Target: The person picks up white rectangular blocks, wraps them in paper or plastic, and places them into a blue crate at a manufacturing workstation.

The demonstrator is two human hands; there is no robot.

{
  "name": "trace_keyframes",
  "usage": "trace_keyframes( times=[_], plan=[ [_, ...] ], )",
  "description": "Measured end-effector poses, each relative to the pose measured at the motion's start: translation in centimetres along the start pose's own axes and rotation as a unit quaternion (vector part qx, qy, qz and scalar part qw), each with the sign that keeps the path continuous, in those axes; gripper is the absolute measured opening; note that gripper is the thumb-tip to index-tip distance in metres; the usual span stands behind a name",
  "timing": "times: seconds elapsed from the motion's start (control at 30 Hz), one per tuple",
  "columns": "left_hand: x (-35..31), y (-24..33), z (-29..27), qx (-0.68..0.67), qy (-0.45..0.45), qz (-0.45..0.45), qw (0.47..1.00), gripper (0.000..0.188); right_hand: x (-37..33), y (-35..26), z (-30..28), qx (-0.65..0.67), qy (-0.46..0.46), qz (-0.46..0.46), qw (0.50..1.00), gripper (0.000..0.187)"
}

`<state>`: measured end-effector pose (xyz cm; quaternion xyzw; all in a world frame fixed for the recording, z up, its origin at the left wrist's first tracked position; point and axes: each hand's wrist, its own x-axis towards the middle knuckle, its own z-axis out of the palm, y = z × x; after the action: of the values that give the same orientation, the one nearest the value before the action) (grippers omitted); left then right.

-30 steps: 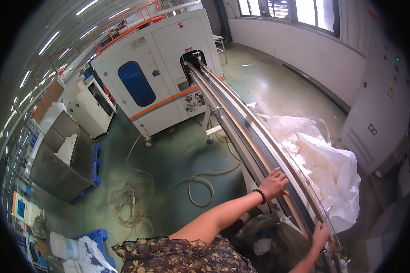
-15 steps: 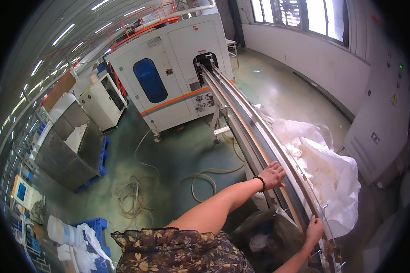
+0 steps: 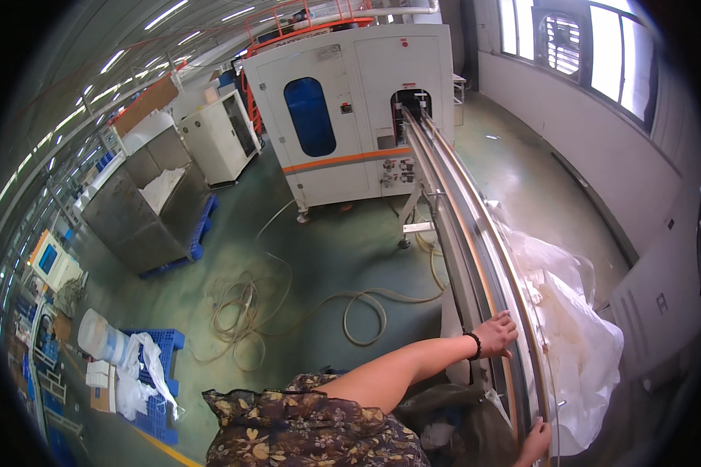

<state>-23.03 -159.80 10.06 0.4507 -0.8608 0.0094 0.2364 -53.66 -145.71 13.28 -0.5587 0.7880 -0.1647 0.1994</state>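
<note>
Running away from both hands, the narrow conveyor (image 3: 475,233) has its long axis going from beside the right hand (image 3: 535,442), under the left hand (image 3: 495,333), then forward and slightly left to a dark opening (image 3: 410,107) in the machine (image 3: 366,93). The left hand lies over it, palm down, fingers bent and a little apart; whether they grip anything or merely rest there cannot be told. The right hand, nearer the body and partly cut off by the lower edge, has its fingers half curled at the conveyor's right side; its hold is likewise unclear. Straight rails, metallic grey with a tan strip, flank a dark, smooth band. Just right of the left hand, outside the rails, slumps a big white sack (image 3: 576,342), thin, creased and translucent, with pale contents showing inside. Below that hand is a dark, soft-looking container (image 3: 463,416) with something pale in it, too dim to identify. Far to the left hand's left, a boxy, dull-metal bin (image 3: 136,226) holds crumpled white material (image 3: 162,188); nearer, a cylindrical white bucket (image 3: 101,336) lies tilted beside a blue lattice pallet (image 3: 167,340) draped with limp white plastic (image 3: 140,381).
</note>
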Motion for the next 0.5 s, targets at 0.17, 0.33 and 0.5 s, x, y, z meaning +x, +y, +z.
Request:
trace_keyframes(
  times=[0.17, 0.33, 0.5],
  plan=[
    [-1.0, -0.8, 0.6, -0.042, 0.041, 0.002, 0.998, 0.057, -1.1, -1.6, -0.7, -0.019, 0.017, 0.001, 1.000, 0.039],
    [0.1, -0.7, 0.9, -0.102, 0.069, 0.051, 0.991, 0.052, -0.2, -1.5, -0.8, -0.082, 0.025, 0.137, 0.987, 0.044],
    [-0.5, -3.1, -0.1, -0.166, 0.026, 0.085, 0.982, 0.045, 2.2, -0.4, 0.8, -0.164, 0.059, 0.233, 0.957, 0.053]
  ],
)
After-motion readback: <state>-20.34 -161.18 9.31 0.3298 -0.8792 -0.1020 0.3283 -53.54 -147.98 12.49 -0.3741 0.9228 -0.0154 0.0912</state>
